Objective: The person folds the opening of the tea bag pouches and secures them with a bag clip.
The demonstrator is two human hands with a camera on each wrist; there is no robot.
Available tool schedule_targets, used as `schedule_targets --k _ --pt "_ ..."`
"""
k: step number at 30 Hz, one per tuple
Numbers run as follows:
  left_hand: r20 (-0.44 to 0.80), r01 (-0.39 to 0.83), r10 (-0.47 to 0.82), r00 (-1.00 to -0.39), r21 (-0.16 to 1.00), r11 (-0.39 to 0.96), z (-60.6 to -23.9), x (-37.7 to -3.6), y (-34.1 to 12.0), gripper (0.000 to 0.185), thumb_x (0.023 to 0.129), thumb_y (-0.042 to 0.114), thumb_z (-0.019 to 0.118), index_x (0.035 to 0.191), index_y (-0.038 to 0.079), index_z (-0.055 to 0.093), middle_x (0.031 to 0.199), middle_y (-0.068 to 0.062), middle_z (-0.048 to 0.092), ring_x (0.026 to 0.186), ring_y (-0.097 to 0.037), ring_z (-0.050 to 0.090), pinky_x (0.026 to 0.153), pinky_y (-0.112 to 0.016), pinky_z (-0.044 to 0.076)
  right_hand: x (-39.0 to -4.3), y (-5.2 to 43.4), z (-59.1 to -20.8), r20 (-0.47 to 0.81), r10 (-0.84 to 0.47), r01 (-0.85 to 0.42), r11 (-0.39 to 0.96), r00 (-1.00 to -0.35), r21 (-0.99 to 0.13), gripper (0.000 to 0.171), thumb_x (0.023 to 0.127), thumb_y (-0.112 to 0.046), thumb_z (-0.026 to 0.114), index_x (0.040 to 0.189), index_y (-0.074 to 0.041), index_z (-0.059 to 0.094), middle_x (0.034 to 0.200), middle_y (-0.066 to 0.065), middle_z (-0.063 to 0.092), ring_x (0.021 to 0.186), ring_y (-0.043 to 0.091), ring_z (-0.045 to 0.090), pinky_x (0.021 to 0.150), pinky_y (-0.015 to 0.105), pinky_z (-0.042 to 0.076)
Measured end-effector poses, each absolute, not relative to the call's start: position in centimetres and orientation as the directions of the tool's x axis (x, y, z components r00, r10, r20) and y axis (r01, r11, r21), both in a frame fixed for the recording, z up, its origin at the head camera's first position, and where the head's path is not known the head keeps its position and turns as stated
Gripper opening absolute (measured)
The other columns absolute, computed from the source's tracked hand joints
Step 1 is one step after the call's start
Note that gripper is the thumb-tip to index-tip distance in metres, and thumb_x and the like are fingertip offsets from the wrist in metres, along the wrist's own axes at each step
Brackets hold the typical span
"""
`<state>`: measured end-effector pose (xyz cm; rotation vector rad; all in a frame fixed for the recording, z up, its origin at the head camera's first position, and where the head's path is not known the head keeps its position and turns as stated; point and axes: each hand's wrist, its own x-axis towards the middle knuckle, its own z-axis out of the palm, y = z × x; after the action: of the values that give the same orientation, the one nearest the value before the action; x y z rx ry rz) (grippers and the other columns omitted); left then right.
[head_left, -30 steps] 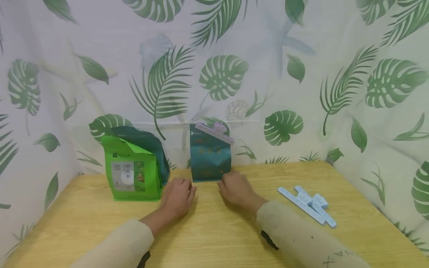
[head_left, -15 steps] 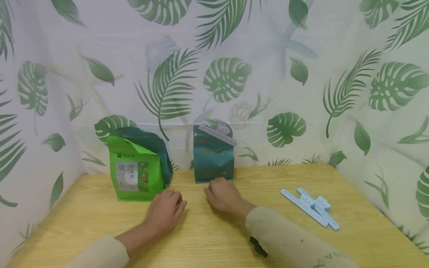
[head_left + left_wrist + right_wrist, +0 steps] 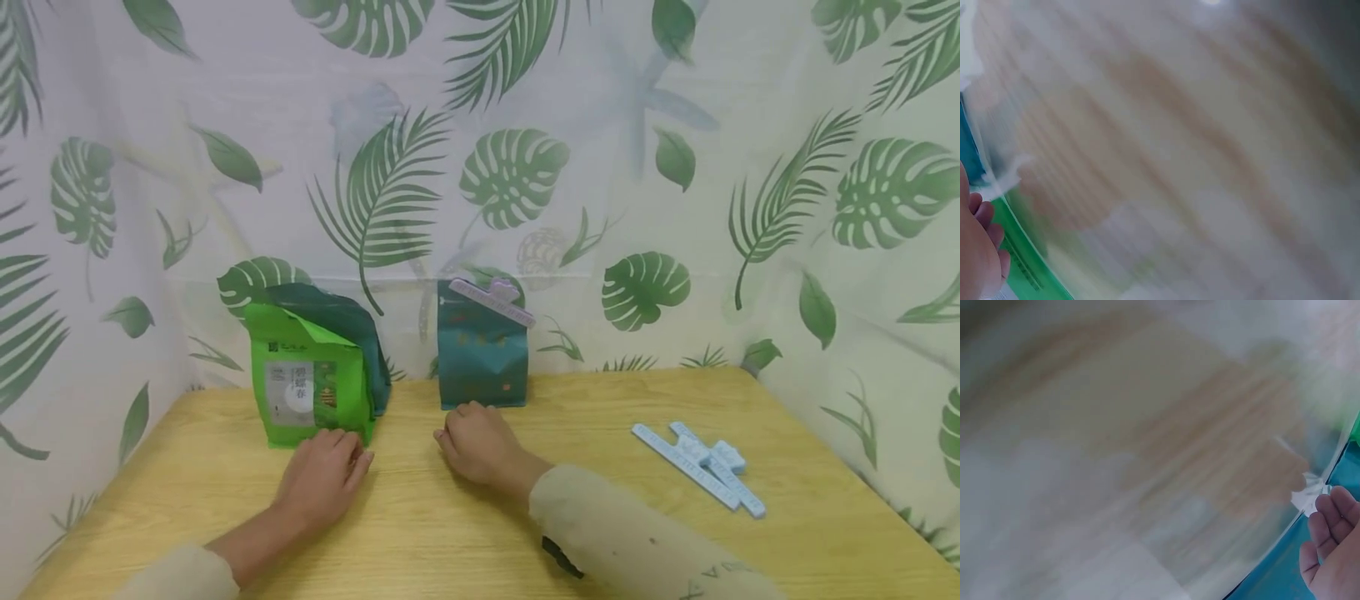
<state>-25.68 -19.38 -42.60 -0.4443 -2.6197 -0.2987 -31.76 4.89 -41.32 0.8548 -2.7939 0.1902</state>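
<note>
My left hand (image 3: pixel 322 475) is low over the table just before a bright green tea bag (image 3: pixel 300 383), overlapping its lower front edge in the head view. Its fingers are loosely curled with nothing in them. Behind the green bag stands a dark teal bag (image 3: pixel 372 346), partly hidden. A smaller teal bag (image 3: pixel 480 362) stands upright at the back, a lilac sealing clip (image 3: pixel 491 302) slanted across its top. Just in front of that bag is my right hand (image 3: pixel 480 446), fingers loosely curled around nothing. In the right wrist view, fingers (image 3: pixel 1329 525) appear at the right edge.
Two light blue sealing clips (image 3: pixel 686 468) lie overlapping on the right of the wooden table (image 3: pixel 600 550). A leaf-patterned cloth (image 3: pixel 555 100) hangs behind and along both sides.
My left hand has moved left and towards me, to before the green bag. My right hand has shifted left and slightly nearer. The bags and clips stay where they were; the view shifts slightly.
</note>
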Motion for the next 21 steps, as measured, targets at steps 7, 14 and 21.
schedule_targets --k 7,14,21 --pt "0.482 0.324 0.231 -0.845 0.119 0.939 -42.6 -25.5 -21.8 0.018 0.096 0.023 0.066 0.081 0.014 0.061 0.075 0.003 0.055 0.073 -0.017 0.053 0.069 -0.036 0.044 -31.4 3.6 -41.0 0.223 -0.563 -0.584 0.811 -0.796 -0.034 0.035 0.106 -0.034 0.045 0.101 -0.010 0.069 0.097 0.002 0.067 0.093 0.022 0.061 0.084 0.040 0.049" --pt "0.483 0.294 0.216 -0.848 0.091 0.951 -42.6 -25.3 -24.2 0.018 0.096 0.024 0.064 0.082 0.013 0.061 0.077 -0.001 0.058 0.075 -0.020 0.056 0.072 -0.043 0.048 -31.2 1.8 -41.2 0.217 -0.590 -0.603 0.797 -0.777 0.008 0.034 0.106 -0.035 0.044 0.101 -0.012 0.069 0.098 0.001 0.066 0.095 0.020 0.060 0.084 0.038 0.048" --pt "0.396 0.167 0.105 -0.912 0.126 0.978 -42.2 -25.5 -26.2 0.042 0.104 0.047 0.046 0.085 0.012 0.061 0.084 -0.004 0.061 0.087 -0.028 0.059 0.072 -0.045 0.042 -30.9 0.4 -41.4 0.219 -0.618 -0.621 0.781 -0.755 0.062 0.033 0.106 -0.035 0.043 0.104 -0.014 0.067 0.104 0.001 0.066 0.103 0.020 0.061 0.089 0.038 0.048"
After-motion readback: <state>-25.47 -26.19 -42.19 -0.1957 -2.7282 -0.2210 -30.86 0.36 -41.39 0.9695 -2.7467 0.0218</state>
